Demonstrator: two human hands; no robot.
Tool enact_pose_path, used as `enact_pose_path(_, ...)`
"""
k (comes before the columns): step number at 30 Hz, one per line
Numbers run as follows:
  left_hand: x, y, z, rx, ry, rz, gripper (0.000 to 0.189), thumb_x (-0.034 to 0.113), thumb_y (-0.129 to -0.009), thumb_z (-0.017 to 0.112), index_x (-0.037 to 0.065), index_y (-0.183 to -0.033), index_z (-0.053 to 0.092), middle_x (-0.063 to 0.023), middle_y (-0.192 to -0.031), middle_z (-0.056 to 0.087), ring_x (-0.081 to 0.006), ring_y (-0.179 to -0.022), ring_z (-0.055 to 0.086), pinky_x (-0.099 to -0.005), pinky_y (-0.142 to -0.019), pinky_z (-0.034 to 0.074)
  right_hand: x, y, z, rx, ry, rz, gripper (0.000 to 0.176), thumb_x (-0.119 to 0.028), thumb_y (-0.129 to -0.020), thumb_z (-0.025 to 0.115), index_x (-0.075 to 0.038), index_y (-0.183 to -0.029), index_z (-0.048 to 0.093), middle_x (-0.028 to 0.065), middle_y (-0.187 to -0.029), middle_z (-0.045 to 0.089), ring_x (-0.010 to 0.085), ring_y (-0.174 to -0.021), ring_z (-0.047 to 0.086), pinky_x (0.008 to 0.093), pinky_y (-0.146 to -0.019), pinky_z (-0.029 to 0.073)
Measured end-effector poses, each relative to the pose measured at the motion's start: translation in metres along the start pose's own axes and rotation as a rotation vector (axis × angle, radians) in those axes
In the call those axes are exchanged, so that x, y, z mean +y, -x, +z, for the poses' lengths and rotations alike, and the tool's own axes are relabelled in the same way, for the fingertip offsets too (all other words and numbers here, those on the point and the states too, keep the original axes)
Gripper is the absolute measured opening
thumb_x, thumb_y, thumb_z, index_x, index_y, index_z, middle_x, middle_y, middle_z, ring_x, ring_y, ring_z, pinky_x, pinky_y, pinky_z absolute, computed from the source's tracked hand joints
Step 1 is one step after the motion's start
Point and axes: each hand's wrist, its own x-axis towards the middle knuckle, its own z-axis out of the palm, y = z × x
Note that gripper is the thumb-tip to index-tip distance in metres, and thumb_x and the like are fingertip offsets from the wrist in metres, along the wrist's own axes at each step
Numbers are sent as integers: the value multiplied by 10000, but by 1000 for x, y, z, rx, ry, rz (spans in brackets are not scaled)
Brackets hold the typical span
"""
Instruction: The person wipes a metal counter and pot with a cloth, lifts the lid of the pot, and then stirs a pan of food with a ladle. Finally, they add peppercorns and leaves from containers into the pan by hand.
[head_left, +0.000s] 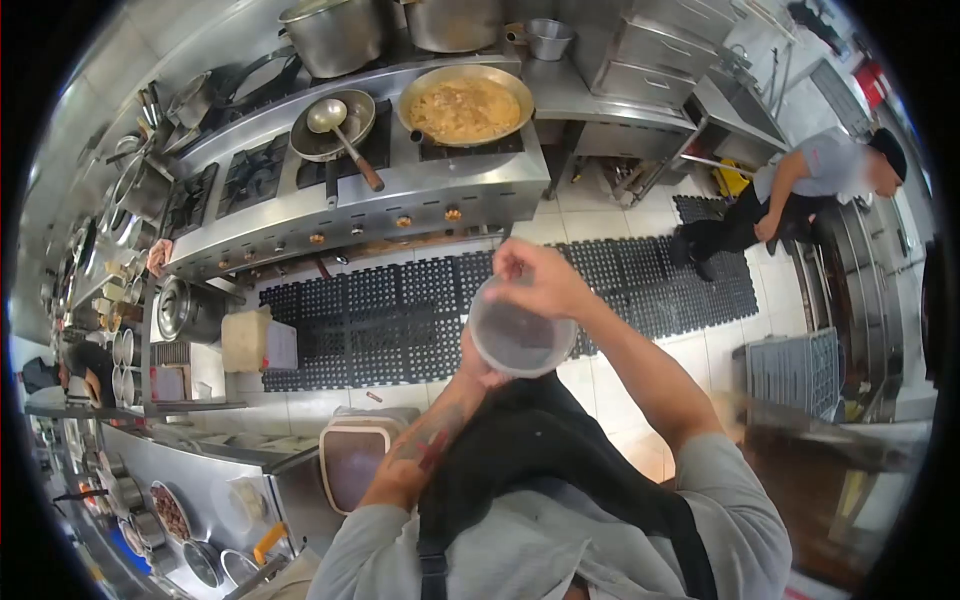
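Note:
My left hand (480, 358) wraps around the near left side of a round, translucent plastic tub (520, 335) held in front of my chest. Most of its fingers are hidden by the tub. Over the tub's far rim is my right hand (540, 280), its thumb and fingers bent together in a pinch. I cannot tell what, if anything, sits between those fingertips. Dark contents or the floor mat show dimly through the tub.
Ahead stands a stove (380, 205) with a large pan of orange-brown food (465, 105) and a ladle (330, 118) in another pan. A person (800, 195) is at the right. Below left is a square bin (355, 465); a grey crate (795, 375) stands right.

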Motion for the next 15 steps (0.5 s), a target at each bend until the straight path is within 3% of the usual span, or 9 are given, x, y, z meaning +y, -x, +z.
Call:
enact_pose_path(2, 21, -34, -8, 54, -170, 148, 693, 629, -918, 489, 180, -1444, 440, -136, -1398, 523, -348, -1271, 536, -558, -1043, 458, 11, -33, -22, -129, 71, 15, 409, -316, -764, 815, -82, -1053, 642, 71, -933, 646, 261, -925, 622, 363, -824, 491)
enact_pose_path(4, 36, -57, 8, 38, 21, 251, 627, 468, -993, 322, 71, -1476, 353, -208, -1428, 466, -385, -1249, 550, -502, -1007, 519, 37, -62, -37, -140, 306, -206, 405, -330, -753, 817, -93, -1033, 645, 67, -939, 637, 277, -974, 610, 383, -843, 485)
enact_pose_path(5, 48, -68, 19, 44, -11, 290, 632, 469, -983, 327, 75, -1477, 356, -207, -1435, 459, -389, -1268, 532, -516, -1025, 497, 43, -76, -46, -53, 255, -320, 368, -339, -755, 812, -101, -988, 654, 69, -941, 630, 288, -999, 599, 397, -858, 480)
enact_pose_path(6, 59, -80, 32, -73, 42, 298, 635, 464, -979, 328, 75, -1480, 353, -198, -1445, 453, -395, -1291, 508, -525, -1050, 468, 51, -95, -57, -65, 249, -333, 368, -339, -755, 812, -101, -988, 654, 69, -941, 630, 288, -999, 599, 397, -858, 480)
enact_pose_path(8, 78, -103, 16, 19, 49, 344, 644, 478, -972, 351, 77, -1477, 360, -176, -1457, 449, -375, -1320, 484, -533, -1071, 442, 66, -134, -74, -269, 81, -268, 331, -329, -774, 799, -92, -956, 656, 78, -948, 631, 284, -986, 597, 392, -860, 477)
enact_pose_path(10, 92, -122, 5, 88, 33, 384, 647, 482, -971, 356, 78, -1476, 363, -174, -1457, 451, -373, -1321, 484, -535, -1071, 442, 69, -163, -85, -299, 63, -324, 299, -309, -789, 786, -83, -923, 644, 80, -932, 622, 280, -965, 591, 398, -845, 473)
enact_pose_path(12, 102, -136, 1, 135, 35, 411, 649, 486, -970, 361, 79, -1475, 366, -172, -1457, 453, -371, -1322, 483, -536, -1071, 441, 72, -184, -92, -454, 39, -346, 316, -328, -793, 773, -60, -875, 625, 88, -914, 633, 278, -948, 598, 405, -827, 468)
enact_pose_path(15, 114, -152, 5, 158, 43, 431, 653, 493, -969, 368, 80, -1474, 371, -169, -1458, 455, -367, -1323, 483, -539, -1070, 441, 77, -205, -96, -417, 64, -465, 293, -321, -824, 746, -66, -845, 603, 95, -884, 625, 302, -903, 597, 426, -787, 467)
